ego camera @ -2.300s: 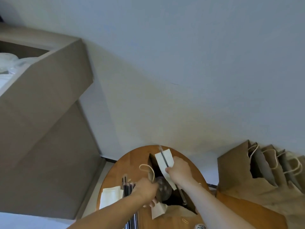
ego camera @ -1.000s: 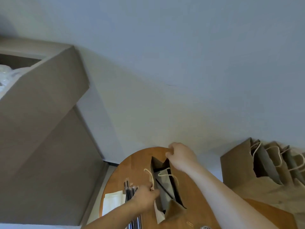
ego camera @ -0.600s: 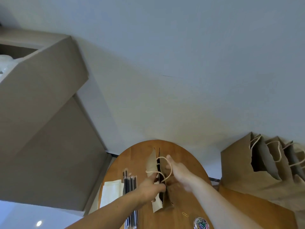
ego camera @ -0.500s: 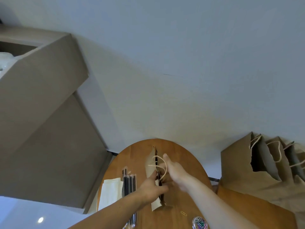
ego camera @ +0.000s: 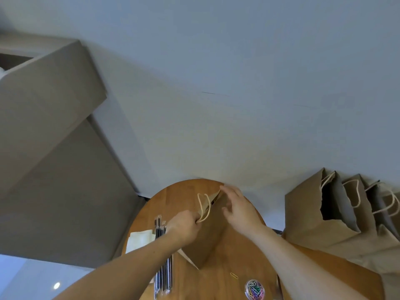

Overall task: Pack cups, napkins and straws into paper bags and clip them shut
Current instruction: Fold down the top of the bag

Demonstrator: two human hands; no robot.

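**Brown paper bag (ego camera: 208, 241) pinched at its mouth on the table**

The brown paper bag stands near the middle of a round, orange-brown wooden table (ego camera: 184, 192). Its mouth is pressed almost flat, so that only a thin dark slit shows along the top edge. A pale twisted-cord handle loop (ego camera: 204, 207) curls off that edge towards the left.

The left hand (ego camera: 184, 228) has its grip closed on the bag. Its fingers are curled and pinch the paper rim right at the foot of the handle loop.

The right hand (ego camera: 238, 207) has a loose grip that holds nothing. Its fingers are stretched out and slightly spread over the bag's right face, and the forefinger tip reaches the far corner of the mouth. Whether the palm rests on the paper I cannot tell.

Left of the bag, partly under the left forearm, lie black straws in clear wrappers (ego camera: 160, 227). A stack of white paper napkins (ego camera: 140, 239) lies just beside them, at the table's edge.

Nearer the camera, a single yellow paper clip (ego camera: 233, 275) lies on the wood. A clear round tub of coloured paper clips (ego camera: 255, 289) sits just beyond it.

Off to the right, against the pale wall, a row of open brown paper bags (ego camera: 307, 215) stands with cord handles showing.
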